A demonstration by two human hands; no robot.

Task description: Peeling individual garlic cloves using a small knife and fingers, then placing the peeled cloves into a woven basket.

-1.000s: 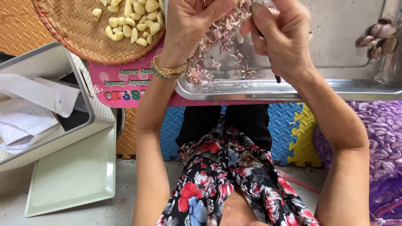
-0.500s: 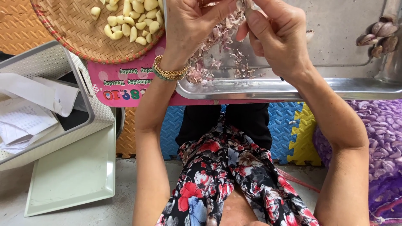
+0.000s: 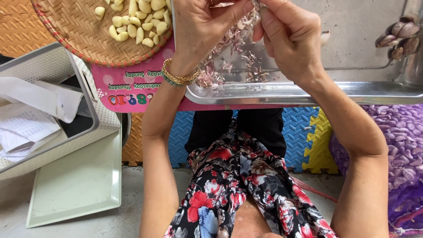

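Observation:
My left hand [image 3: 200, 28] and my right hand [image 3: 288, 42] meet at the top edge of the view, above a steel tray [image 3: 308, 93]. Their fingertips pinch a small garlic clove [image 3: 253, 9], which is mostly hidden by the fingers and cut off by the frame. Pinkish garlic skins [image 3: 229, 59] lie piled in the tray under my left hand. My left wrist wears a gold bracelet [image 3: 178, 78]. A round woven basket [image 3: 79, 42] at the upper left holds several peeled cloves [image 3: 136, 27].
Unpeeled cloves [image 3: 396, 37] lie at the tray's far right. A purple mesh sack of garlic [image 3: 403, 150] sits at my right. At the left are a white bin with papers [image 3: 94, 101], a pale flat tray on the floor [image 3: 79, 185], and a pink board [image 3: 132, 93].
Both hands have risen slightly toward the top edge and closed together. The dark strip seen under my right hand one second ago is no longer visible.

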